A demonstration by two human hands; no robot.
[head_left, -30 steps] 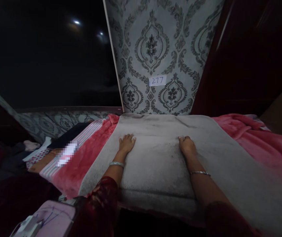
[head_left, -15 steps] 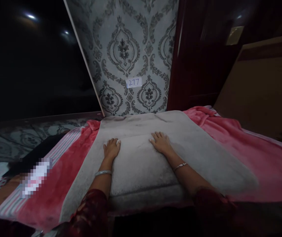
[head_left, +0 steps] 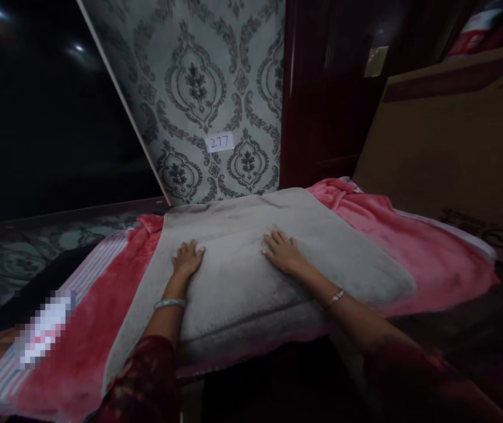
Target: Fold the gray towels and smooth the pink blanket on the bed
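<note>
A light grey plush cloth [head_left: 229,282] lies spread over a pink-red fleece blanket [head_left: 88,317], which shows on both sides of it. My left hand [head_left: 187,258] rests palm down on the left part of the grey cloth, fingers apart. On the cloth's middle right lies my right hand [head_left: 281,249], flat with its fingers spread. Neither hand grips anything. Bracelets circle both wrists. A crease runs across the cloth near its front edge.
Behind stands a patterned wallpapered wall [head_left: 196,88] with a paper label [head_left: 219,142] reading 277. A large dark screen [head_left: 49,117] rises at the left. To the right are a dark red door [head_left: 321,88] and a big cardboard box [head_left: 445,153].
The view has turned slightly right, so the wall and screen sit further left and more of the box shows. Both hands remain flat on the grey cloth.
</note>
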